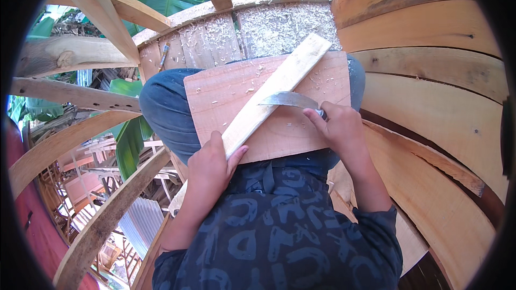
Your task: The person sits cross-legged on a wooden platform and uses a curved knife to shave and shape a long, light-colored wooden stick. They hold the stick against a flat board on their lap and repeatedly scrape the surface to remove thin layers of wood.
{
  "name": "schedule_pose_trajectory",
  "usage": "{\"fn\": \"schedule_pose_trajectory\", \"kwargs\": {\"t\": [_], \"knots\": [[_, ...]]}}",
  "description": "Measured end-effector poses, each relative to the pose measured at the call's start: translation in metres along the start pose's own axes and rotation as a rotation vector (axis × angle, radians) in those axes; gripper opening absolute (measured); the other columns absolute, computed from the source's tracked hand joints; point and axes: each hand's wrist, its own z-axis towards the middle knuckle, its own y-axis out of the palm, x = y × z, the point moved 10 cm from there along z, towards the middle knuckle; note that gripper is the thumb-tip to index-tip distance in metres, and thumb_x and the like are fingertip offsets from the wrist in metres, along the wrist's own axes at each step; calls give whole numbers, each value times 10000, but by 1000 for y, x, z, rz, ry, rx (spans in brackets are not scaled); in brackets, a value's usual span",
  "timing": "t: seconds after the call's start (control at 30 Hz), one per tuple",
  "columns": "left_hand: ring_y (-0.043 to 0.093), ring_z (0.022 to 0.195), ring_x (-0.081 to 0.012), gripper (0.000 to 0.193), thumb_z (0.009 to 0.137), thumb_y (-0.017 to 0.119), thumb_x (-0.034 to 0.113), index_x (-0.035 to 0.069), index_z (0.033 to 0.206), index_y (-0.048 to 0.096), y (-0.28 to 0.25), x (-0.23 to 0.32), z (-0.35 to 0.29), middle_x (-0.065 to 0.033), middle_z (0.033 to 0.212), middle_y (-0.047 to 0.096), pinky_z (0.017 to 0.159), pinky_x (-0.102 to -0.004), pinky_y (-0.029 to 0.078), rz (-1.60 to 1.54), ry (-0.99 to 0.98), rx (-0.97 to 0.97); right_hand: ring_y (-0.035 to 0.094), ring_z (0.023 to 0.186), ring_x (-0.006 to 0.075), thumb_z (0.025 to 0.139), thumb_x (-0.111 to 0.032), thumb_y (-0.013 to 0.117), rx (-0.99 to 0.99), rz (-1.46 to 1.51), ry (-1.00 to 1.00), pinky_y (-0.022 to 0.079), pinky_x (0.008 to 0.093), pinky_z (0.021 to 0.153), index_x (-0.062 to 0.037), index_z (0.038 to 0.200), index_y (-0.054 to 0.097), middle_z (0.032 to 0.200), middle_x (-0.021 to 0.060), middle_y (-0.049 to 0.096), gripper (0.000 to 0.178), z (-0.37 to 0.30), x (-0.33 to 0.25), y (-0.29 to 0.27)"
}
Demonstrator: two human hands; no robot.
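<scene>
Left hand grips long pale wooden strip; right hand clasps curved silver metal knife, tip nine o'clock.

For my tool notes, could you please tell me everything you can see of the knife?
The knife has a curved, silvery blade that looks like metal, bowed toward the picture's top and narrowing to a tip pointing left. Its handle is mostly hidden inside the right hand. The blade crosses over the pale wooden strip, above the reddish board; whether it touches the strip is hard to tell.
</scene>
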Motion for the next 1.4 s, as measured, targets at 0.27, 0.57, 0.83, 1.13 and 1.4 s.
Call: {"fn": "schedule_pose_trajectory", "kwargs": {"t": [0.27,0.57,0.83,1.13,1.4], "knots": [[653,694,-434,489,927,625,440,-23,932,468,-3,5,7,-256,743,635,586,-485,513,-10,-18,-47,629,535,347,881,-618,586,36,-48,-60,494,410,487,-45,645,619,557,159,599,620,16,1,2],[613,733,-495,462,929,628,399,-26,973,452,9,-6,-3,-293,764,611,631,-527,476,-91,-94,-144,618,533,344,869,-573,642,9,39,182,475,409,482,-31,654,603,548,155,579,584,22,52,-31],[623,713,-476,467,923,640,396,-30,965,453,8,0,6,-286,746,608,611,-508,487,-98,-103,-171,615,512,325,828,-594,671,-35,9,-53,472,391,478,-60,624,590,549,131,579,578,20,-1,7],[641,681,-443,476,904,668,399,-28,948,463,14,-5,-3,-259,723,613,576,-487,501,-149,-88,-179,589,517,325,864,-574,655,17,142,400,443,394,491,-11,686,613,570,154,580,592,32,93,-34],[641,661,-434,491,895,676,414,-26,940,462,13,0,1,-250,715,613,568,-484,504,-136,-105,-189,598,510,329,790,-581,721,-73,-2,-75,453,383,462,-53,616,562,532,135,555,578,26,-2,8]]}}
